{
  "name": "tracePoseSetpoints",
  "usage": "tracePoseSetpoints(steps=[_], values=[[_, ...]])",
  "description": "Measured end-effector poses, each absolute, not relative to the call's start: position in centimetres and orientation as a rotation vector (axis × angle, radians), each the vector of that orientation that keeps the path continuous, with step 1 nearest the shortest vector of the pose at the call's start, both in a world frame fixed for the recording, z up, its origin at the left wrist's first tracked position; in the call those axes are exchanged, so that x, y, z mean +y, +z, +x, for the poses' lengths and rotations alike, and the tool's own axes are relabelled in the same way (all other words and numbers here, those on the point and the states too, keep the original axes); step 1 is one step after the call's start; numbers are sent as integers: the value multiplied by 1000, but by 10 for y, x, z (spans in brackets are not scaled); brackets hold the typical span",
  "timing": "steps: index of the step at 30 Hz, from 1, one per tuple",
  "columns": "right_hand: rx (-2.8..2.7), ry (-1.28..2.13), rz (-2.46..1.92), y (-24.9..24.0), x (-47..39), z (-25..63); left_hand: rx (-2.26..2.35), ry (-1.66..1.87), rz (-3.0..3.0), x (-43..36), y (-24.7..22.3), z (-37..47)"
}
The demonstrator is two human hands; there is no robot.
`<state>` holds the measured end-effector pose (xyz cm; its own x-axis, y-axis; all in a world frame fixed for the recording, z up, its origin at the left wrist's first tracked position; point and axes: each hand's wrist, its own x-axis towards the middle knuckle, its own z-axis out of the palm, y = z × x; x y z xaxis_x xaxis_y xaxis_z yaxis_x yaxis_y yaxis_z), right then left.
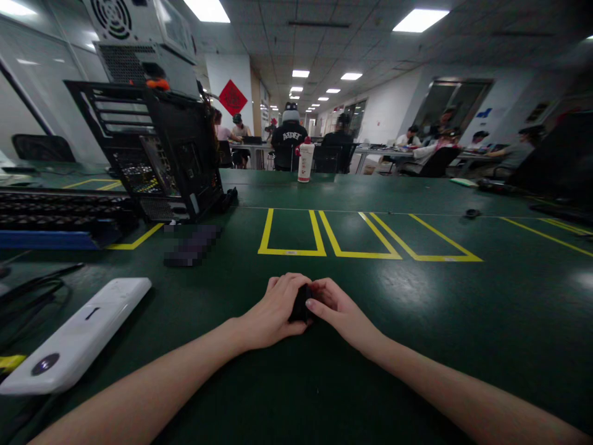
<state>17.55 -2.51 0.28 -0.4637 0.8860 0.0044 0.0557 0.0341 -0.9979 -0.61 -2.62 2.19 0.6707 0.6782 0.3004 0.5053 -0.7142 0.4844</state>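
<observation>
Both hands meet over the green table (370,371) around a small black object (299,304); its kind is not clear, as fingers cover most of it. My left hand (275,309) is closed around its left side, fingers over the top and thumb low at the front. From the right, my right hand (336,306) pinches its near edge, thumb in front and fingers curled behind. Beyond the hands, yellow tape outlines (291,252) mark the tabletop.
A white elongated device (88,327) lies at left, beside black cables (37,296). An opened black computer case (171,154) stands behind a blue-edged rack (50,238). A white cup (305,162) stands at the far edge. A small black ring-like item (472,213) lies right. Several people sit beyond.
</observation>
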Motion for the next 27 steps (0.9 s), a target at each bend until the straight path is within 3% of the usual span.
tracePoseSetpoints(steps=[27], values=[[-1594, 1595, -831, 4, -25, 177, 947, 642, 2507, -26, 22, -7]])
